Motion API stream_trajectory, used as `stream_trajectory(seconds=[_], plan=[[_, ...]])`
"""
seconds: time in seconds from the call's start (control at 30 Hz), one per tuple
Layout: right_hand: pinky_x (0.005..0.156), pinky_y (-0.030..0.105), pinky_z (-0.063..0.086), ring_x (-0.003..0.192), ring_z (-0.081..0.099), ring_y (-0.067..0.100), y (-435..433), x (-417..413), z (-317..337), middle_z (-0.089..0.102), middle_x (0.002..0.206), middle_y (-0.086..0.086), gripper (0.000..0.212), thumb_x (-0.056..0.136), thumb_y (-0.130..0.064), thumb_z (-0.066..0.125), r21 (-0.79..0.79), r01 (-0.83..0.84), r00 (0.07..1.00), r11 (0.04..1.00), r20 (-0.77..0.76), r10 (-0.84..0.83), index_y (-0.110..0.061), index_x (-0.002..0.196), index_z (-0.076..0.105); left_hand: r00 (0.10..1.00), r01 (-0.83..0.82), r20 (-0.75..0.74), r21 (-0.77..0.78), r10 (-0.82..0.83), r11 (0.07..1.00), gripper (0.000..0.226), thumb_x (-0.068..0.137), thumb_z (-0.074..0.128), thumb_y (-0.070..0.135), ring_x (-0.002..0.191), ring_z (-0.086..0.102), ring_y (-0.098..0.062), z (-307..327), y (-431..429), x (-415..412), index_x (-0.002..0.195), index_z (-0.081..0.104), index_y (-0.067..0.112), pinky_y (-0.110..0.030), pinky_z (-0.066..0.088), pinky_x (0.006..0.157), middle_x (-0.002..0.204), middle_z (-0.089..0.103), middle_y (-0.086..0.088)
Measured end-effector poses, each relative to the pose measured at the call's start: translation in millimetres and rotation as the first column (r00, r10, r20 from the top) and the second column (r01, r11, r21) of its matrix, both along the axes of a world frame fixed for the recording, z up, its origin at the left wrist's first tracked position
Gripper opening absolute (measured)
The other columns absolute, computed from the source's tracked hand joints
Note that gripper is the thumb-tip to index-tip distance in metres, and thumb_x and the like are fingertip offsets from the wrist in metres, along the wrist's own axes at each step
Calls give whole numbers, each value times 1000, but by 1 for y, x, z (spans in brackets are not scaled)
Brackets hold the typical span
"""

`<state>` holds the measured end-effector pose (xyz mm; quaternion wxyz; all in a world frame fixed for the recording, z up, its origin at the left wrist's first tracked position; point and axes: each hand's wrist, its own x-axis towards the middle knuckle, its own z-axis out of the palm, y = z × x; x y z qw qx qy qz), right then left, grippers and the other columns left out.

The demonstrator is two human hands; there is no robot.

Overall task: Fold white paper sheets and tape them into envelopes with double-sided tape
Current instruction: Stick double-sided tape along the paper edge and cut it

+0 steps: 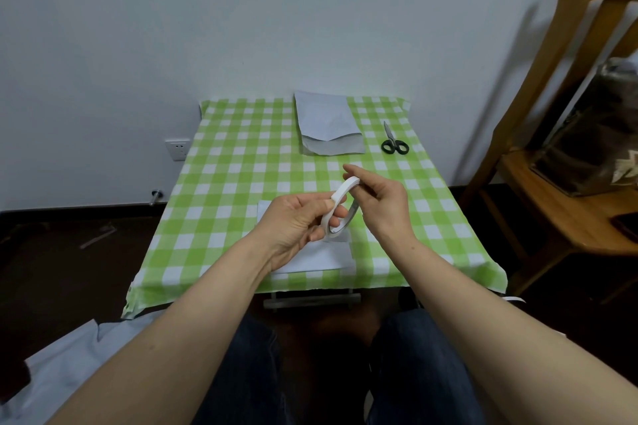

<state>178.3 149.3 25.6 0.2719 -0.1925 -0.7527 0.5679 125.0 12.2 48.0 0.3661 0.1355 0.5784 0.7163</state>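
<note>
**Tape held over the sheet**

One thin white ring of tape (340, 209), tilted, is gripped by the left hand (297, 221) above the counter (241, 166). The right hand (383, 200) seems to pinch its top rim. One white sheet (321, 259) lies beneath them. Farther back lie one pile (328, 124) of folded paper, number unclear, and one scissors (393, 143).

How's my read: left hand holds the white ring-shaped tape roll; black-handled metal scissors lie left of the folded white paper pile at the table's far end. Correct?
One error. The head view shows the black-handled metal scissors lying right of the folded white paper pile, not left. The left hand does hold the white ring-shaped tape roll.
</note>
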Motion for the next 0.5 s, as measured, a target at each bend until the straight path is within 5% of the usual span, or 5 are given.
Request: stream_trajectory(seconds=[0.13,0.27,0.37,0.5], plan=[[75,4,43,93,63,12,0,2,4,71,106,1,32,86,1,55,23,-20,999,1000,47,19,-15,109,71,1000,-3,-28,-35,2,999,15,91,52,3,51,56,-11,0,-2,-1,90,65,-3,-16,31,38,65,67,-5],[74,6,44,86,60,1,13,10,24,71,90,-3,33,68,-13,44,-61,-256,958,965,115,262,-16,85,72,999,-5,-52,-90,0,996,18,91,50,4,51,53,-11,2,-7,-8,86,67,-2,-17,28,38,65,65,-6],[87,22,40,78,61,7,24,14,33,68,72,3,27,77,-23,51,-91,-362,908,928,188,373,-4,75,70,998,8,-66,-131,-17,991,21,91,50,3,53,53,-12,5,-9,-13,77,66,-1,-17,28,38,64,65,-7],[79,28,40,60,50,12,25,16,34,56,56,0,12,85,-10,63,-217,-424,877,879,145,458,-4,75,66,997,-9,-77,-127,0,992,19,90,53,6,59,61,-12,9,-8,-15,76,67,4,-18,29,41,67,69,-7]])
